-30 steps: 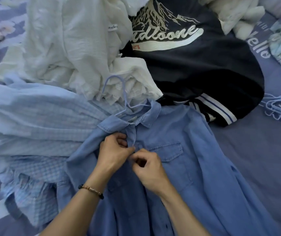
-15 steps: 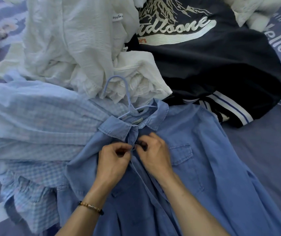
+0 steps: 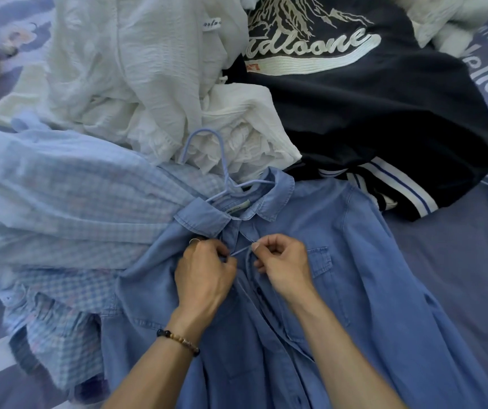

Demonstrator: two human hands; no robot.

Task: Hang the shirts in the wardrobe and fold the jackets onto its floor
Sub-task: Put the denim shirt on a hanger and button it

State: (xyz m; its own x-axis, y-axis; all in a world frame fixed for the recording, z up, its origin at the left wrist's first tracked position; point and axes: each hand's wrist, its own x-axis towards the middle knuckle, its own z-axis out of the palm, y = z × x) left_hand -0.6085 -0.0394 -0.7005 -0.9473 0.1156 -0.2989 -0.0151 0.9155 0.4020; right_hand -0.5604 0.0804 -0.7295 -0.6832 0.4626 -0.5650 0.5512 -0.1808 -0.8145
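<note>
the blue shirt (image 3: 355, 261) lies flat on the bed (image 3: 458, 276) with a hanger (image 3: 222, 175) in its collar. left hand (image 3: 204, 276) and right hand (image 3: 284, 267) each pinch its front edge. it looks soft and floppy, so lift it by the hanger hook

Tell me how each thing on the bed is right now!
blue denim shirt: flat on the bed, hanger inside, front placket being buttoned.
hanger: hook poking out of collar.
left hand: pinching placket edge.
right hand: pinching placket edge.
navy jacket: unfolded, lying flat.
white clothes: crumpled heap.
</note>
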